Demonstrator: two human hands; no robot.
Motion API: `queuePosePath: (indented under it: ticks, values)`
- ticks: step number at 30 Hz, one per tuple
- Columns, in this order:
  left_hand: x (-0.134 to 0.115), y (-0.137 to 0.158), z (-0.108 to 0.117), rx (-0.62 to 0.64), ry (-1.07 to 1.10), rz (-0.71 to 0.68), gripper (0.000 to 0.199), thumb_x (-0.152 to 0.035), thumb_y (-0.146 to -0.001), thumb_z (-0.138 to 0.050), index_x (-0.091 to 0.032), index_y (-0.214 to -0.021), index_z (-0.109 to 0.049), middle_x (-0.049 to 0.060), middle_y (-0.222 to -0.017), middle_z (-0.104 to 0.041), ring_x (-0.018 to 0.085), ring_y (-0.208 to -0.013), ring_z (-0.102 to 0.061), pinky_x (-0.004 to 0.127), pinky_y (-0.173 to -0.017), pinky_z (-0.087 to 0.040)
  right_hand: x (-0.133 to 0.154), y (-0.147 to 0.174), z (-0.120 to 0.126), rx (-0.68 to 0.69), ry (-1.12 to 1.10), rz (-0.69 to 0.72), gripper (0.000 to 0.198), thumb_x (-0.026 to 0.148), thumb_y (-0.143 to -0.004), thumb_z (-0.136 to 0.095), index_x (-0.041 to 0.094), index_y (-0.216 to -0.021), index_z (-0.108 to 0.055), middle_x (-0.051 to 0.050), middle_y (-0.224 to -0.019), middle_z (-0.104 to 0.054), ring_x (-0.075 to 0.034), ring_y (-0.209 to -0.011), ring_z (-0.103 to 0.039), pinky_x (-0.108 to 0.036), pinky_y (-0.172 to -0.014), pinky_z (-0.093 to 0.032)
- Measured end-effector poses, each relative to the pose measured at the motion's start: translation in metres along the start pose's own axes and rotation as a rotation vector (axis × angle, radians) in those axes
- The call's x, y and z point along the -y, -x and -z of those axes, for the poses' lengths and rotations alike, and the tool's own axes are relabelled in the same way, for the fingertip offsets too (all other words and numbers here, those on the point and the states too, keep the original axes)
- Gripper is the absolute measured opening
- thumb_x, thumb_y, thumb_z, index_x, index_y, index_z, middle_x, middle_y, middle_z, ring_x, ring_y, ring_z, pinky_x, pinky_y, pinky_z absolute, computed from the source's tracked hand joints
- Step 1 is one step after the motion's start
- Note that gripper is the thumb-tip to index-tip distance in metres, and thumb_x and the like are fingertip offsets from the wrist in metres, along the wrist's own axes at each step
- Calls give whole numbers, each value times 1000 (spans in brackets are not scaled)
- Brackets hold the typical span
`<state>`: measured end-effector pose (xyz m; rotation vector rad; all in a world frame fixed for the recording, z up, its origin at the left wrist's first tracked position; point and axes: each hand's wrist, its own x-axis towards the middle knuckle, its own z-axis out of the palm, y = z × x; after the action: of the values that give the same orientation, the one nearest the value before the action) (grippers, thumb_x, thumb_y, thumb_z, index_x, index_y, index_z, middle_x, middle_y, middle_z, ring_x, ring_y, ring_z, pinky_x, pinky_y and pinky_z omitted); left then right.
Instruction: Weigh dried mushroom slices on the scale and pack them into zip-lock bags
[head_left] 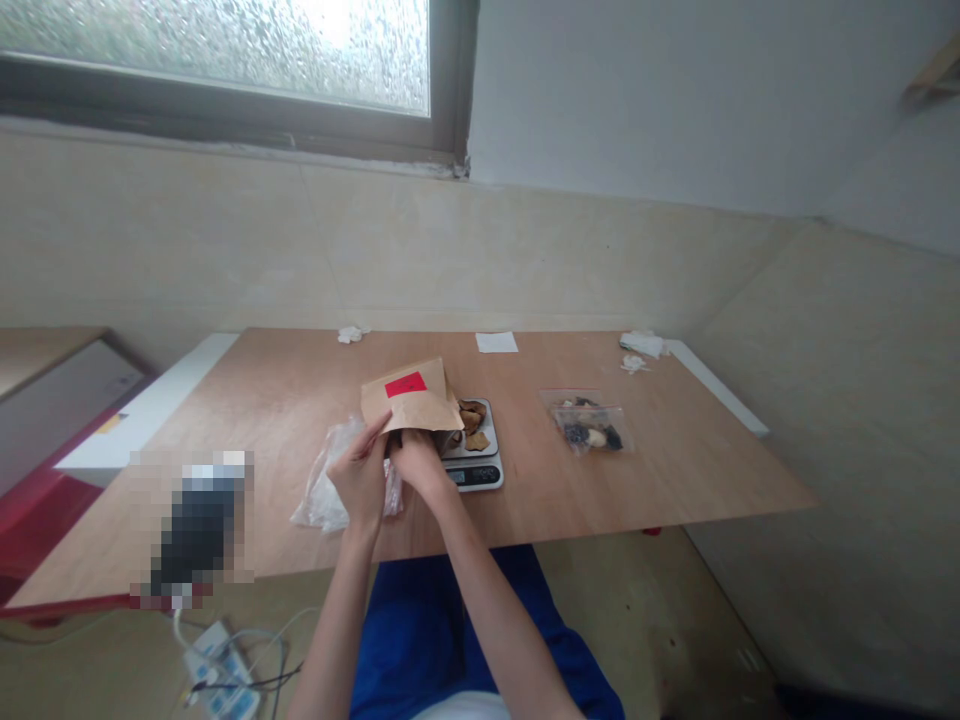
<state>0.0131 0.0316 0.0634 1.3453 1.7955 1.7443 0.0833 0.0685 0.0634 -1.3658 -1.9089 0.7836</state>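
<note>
Tilted at the left side of a kitchen scale (484, 474), a brown paper bag (411, 408) is pinched in our left hand (358, 478), seemingly steadying its mouth around our right hand (418, 462), whose grasp we cannot tell; the scale's plate bears dried slices (475, 418) clear of the table (517, 505)

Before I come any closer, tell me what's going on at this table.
The person's left hand holds up a brown paper bag with a red rectangular label; the right hand is at its near edge, fingers hidden. Irregular brown pieces lie on a white digital scale beside it. Clear plastic bags with dark and pale pieces lie farther right.
</note>
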Motion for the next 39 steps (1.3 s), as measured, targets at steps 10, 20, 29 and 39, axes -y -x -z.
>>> queuePosePath:
  ticks: [10, 20, 29, 39]
  values:
    - [2, 1, 0, 10, -4, -6, 25, -26, -76, -56, -24, -97, -70, 1, -96, -71, 19, -88, -66, 27, -72, -51, -5, 3, 0, -51, -43, -3, 42, 9, -82, -45, 12, -123, -51, -14, -127, -54, -24, -125, -43, -39, -109, -26]
    - [0, 1, 0, 17, 7, -10, 24, -25, -76, -56, -24, -97, -70, 1, -95, -71, 18, -88, -66, 26, -72, -51, -4, 6, 5, -18, -154, 21, 40, 6, -80, -47, 20, -116, -56, -7, -115, -62, -22, -118, -50, -39, -105, -32]
    - [4, 2, -1, 46, 12, -4, 25, -29, -77, -56, -24, -97, -70, 2, -96, -71, 19, -88, -65, 27, -70, -51, 4, 21, 24, -24, -260, 39, 37, 15, -82, -53, 16, -118, -53, -11, -121, -58, -22, -117, -51, -34, -100, -37]
    - [-1, -1, 0, 48, -8, -4, 25, -30, -75, -56, -24, -96, -70, 1, -89, -72, 17, -78, -67, 25, -64, -50, 4, 51, 44, -17, -210, 89, 9, 18, -83, -52, 19, -92, -55, -3, -91, -62, -17, -88, -59, -28, -80, -45]
